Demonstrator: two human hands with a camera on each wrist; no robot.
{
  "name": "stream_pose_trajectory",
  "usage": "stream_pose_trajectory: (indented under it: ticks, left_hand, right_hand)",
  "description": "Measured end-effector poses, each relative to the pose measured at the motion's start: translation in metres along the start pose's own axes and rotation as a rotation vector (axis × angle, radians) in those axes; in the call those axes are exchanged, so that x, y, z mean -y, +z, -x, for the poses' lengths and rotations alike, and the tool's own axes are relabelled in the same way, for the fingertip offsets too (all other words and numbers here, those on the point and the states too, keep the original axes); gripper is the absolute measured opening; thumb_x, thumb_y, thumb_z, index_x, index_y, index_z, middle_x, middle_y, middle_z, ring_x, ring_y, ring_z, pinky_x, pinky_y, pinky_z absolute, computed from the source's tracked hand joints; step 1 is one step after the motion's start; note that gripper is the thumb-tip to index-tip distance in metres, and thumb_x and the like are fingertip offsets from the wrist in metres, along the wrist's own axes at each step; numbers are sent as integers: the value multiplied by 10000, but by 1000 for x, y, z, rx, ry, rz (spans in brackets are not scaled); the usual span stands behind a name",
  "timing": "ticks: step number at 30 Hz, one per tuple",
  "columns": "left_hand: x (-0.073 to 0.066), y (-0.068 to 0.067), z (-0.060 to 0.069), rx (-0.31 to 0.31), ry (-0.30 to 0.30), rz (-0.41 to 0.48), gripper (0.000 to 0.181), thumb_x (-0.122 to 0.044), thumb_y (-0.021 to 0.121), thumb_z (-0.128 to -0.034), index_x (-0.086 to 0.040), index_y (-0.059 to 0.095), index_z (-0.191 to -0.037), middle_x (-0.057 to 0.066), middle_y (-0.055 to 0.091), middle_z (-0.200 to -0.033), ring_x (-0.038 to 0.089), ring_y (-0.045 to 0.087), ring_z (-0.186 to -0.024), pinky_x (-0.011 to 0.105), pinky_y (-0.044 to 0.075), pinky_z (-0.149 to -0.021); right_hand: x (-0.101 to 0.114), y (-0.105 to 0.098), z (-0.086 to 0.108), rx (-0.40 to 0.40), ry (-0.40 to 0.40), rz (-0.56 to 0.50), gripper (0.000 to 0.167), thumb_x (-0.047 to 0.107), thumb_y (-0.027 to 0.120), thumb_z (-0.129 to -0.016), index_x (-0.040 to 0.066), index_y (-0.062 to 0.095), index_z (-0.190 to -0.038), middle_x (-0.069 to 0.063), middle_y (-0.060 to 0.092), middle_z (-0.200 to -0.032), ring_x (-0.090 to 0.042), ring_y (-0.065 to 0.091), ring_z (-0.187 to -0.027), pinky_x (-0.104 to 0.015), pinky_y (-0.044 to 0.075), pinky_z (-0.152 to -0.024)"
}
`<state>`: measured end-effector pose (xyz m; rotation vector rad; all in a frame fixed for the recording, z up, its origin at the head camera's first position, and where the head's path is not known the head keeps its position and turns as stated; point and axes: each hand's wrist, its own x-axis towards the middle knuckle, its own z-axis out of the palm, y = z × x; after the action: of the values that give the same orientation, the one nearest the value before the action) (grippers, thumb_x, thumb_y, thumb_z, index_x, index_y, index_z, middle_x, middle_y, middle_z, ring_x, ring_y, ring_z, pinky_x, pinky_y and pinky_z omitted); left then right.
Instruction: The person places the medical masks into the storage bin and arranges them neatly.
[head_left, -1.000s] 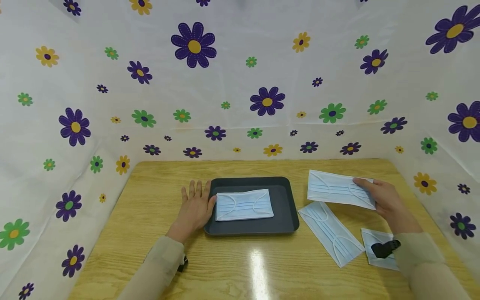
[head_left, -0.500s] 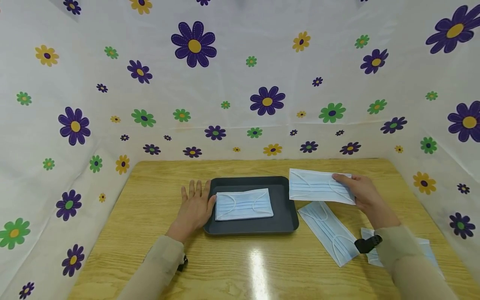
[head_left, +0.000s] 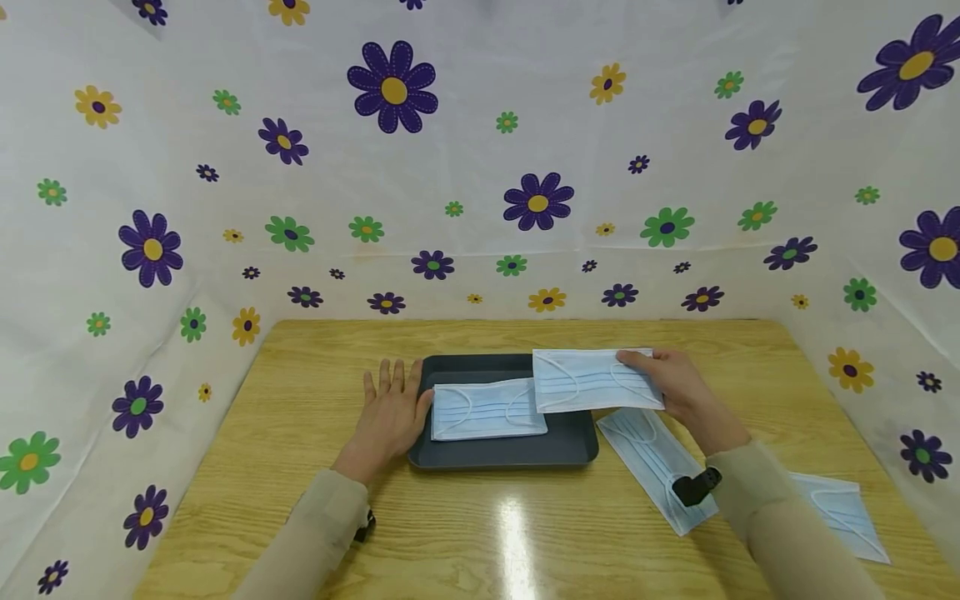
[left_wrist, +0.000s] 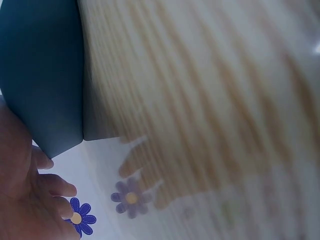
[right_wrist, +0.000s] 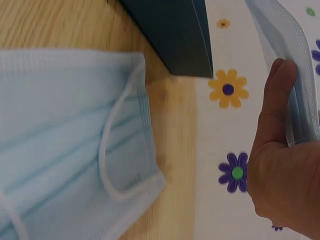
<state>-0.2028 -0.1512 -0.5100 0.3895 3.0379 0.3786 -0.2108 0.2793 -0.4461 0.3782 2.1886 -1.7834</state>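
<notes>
A dark tray (head_left: pixel 502 454) sits mid-table, with light blue face masks (head_left: pixel 487 410) lying flat toward its left side. My left hand (head_left: pixel 386 421) rests at the tray's left edge, fingers straight and spread, the thumb by the masks. Between thumb and fingers, my right hand (head_left: pixel 678 387) pinches another face mask (head_left: pixel 592 381) by its right end. That mask hangs over the tray's right part, covering its far right corner. In the right wrist view the held mask (right_wrist: pixel 297 75) shows between thumb and fingers, beside the tray wall (right_wrist: pixel 175 35).
One loose mask (head_left: pixel 648 458) lies slanted on the wooden table (head_left: pixel 420 542) right of the tray, partly under the right wrist. Another mask (head_left: pixel 843 512) lies farther right, partly hidden by the forearm. A flower-patterned cloth (head_left: pixel 465 150) encloses the back and sides.
My right hand has carried the held mask leftward, from right of the tray to over its right part. The left hand and the tray have stayed in place.
</notes>
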Motion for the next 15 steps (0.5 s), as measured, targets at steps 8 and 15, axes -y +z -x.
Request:
stream_pose_trajectory:
  ticks: [8,15]
  left_hand:
    - [1,1,-1,7,0,-15,679,-475,272,-1151,-80,184,-1696,323,231,-1700,526,96,-1609,739,47,-1262]
    - [1,2,-1,3,0,-11,678,-472,276,-1152,-75,189,-1695,326,234,-1698,530,96,-1607,740,43,-1262]
  right_hand:
    - [5,35,-4,17,-24,-7,629,331,694,-1033,-130,533,-1429,68,743,-884,-72,756,-765,-232,629,-735]
    - [8,59,-7,56,-9,-67,588,285,700,-1029,-146,544,-1398,47,736,-860,-68,740,-737,-227,625,-702]
